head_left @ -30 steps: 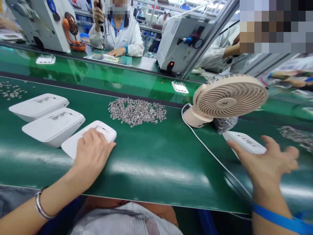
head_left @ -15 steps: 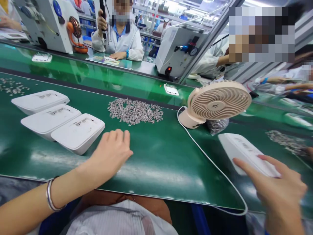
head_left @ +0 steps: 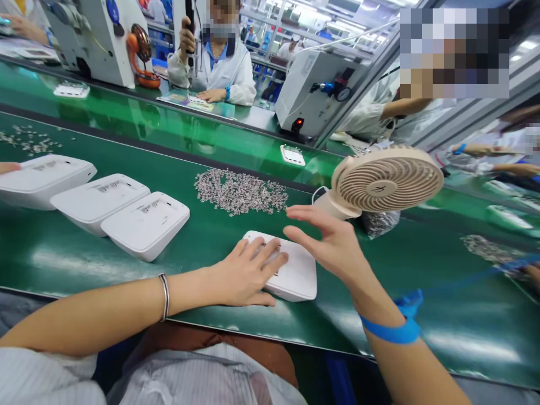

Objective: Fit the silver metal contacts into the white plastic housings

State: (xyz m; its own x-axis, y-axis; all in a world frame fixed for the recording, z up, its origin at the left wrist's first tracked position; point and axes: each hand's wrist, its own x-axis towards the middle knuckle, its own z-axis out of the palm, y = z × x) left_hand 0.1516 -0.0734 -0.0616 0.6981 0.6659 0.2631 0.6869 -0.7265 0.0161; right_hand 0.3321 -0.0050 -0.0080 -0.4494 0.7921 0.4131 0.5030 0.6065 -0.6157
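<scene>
A white plastic housing (head_left: 300, 274) lies on the green work surface in front of me, its recessed face up. My left hand (head_left: 248, 274) rests flat across its left part, fingers spread, covering much of the recess. Just beyond the housing's right end hovers my right hand (head_left: 333, 242), thumb and fingers apart with nothing visible between them. Its fingertips are near the right edge of a heap of small shiny metal pieces (head_left: 240, 191). A blue strap (head_left: 392, 331) is round my right wrist.
Left of me stand three more white housings (head_left: 145, 225), the farthest touched by another person's fingers (head_left: 8, 167). A beige fan (head_left: 386, 185) stands behind my right hand, beside a clear bag (head_left: 381, 224). A belt (head_left: 202, 143) carrying white parts runs beyond.
My right hand has brought the housing from the right to the middle and let go. My left hand has moved right onto it. The farthest left housing has shifted left.
</scene>
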